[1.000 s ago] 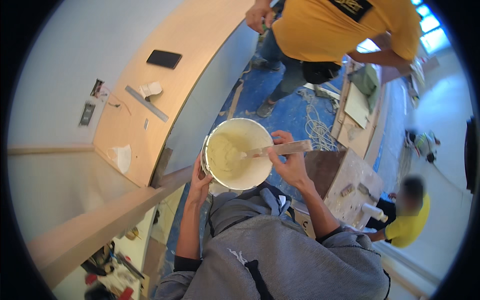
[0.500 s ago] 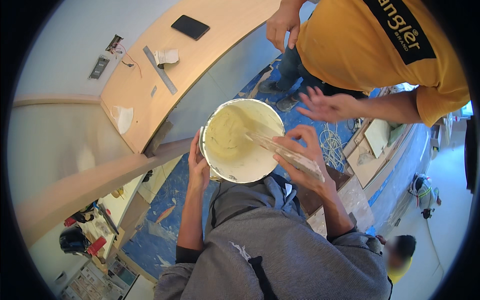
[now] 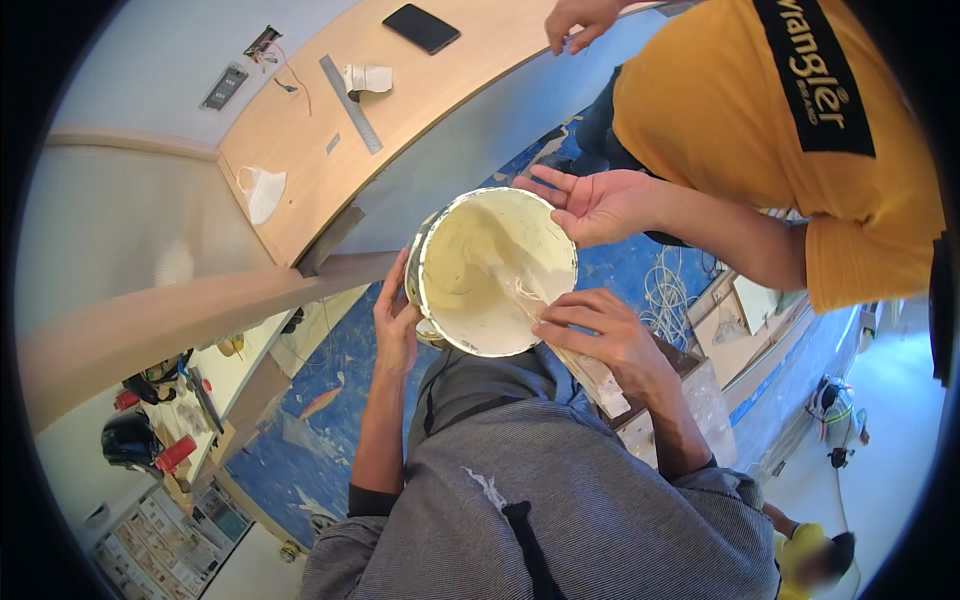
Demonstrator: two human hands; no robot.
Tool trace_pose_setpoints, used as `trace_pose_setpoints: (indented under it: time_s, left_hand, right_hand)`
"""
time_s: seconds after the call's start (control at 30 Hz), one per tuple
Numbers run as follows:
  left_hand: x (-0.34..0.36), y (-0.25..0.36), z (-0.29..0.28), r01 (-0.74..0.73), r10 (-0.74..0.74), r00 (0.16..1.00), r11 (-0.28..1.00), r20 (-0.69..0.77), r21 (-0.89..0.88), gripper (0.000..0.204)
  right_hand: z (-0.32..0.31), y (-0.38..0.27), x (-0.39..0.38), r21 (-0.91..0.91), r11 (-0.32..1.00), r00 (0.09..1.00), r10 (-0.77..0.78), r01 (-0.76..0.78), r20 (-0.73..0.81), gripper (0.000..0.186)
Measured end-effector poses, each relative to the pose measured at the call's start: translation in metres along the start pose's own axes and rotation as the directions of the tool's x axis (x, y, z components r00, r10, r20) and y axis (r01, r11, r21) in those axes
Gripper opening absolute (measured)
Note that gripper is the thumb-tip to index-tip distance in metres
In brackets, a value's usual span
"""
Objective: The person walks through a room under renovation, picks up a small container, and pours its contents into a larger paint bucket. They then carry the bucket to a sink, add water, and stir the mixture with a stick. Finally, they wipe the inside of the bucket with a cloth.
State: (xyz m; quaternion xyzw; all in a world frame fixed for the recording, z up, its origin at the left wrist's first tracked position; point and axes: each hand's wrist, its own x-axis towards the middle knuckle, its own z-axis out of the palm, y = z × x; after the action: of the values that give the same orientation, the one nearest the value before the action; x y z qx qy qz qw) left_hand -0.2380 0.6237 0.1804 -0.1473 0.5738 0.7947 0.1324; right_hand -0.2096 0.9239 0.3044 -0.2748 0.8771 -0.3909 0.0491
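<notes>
Heavy-looking bucket [image 3: 548, 245], light stick [image 3: 592, 380]

Head view: The bucket sits in front of the lap, mouth up toward the camera. The left hand [image 3: 398, 325] is clamped on its side near eight o'clock of the rim, so the bucket lies at that hand's two o'clock. The right hand [image 3: 605, 335] has its fingers closed around the stick; the bucket is at its ten o'clock, just beside it. The pale paste [image 3: 455, 262] inside looks thick and soft, and probably makes the bucket bottom-heavy; the wall seems stiff, best held low, since the smeared rim may be slippery. The stick looks rigid and is best gripped at its outer end, toward five o'clock. A co-worker's hand [image 3: 605, 205] reaches the rim near two o'clock; whether it touches, I cannot tell.
</notes>
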Motion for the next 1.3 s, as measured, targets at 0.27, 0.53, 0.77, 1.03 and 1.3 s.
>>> trace_pose_setpoints:
  time_s: [0.27,0.53,0.77,1.03,1.3]
  left_hand:
    - [-0.016,-0.010,-0.023,0.020,-0.021,1.000,0.993,0.014,0.117,0.079]
    - [-0.026,-0.020,-0.036,0.037,-0.038,0.999,0.997,-0.014,-0.063,0.088]
    - [-0.022,-0.014,-0.022,-0.035,0.036,0.999,0.998,0.015,-0.045,0.090]
    - [-0.029,-0.005,-0.006,-0.074,0.074,0.997,0.997,-0.015,-0.002,0.092]
    - [-0.039,-0.008,-0.001,-0.105,0.104,0.994,0.993,-0.029,-0.058,0.093]
  right_hand:
    - [0.031,0.005,-0.002,0.222,0.952,0.924,0.269,-0.212,-0.273,0.029]
    - [0.049,0.000,-0.009,0.154,0.973,0.876,0.221,-0.170,-0.429,0.024]
    - [0.053,-0.008,-0.007,0.009,0.995,0.876,0.088,-0.095,-0.474,0.028]
    - [0.057,-0.016,-0.003,0.009,0.997,0.878,0.075,-0.080,-0.472,0.028]
    - [0.051,-0.016,0.002,0.098,0.994,0.868,0.089,-0.047,-0.488,0.027]
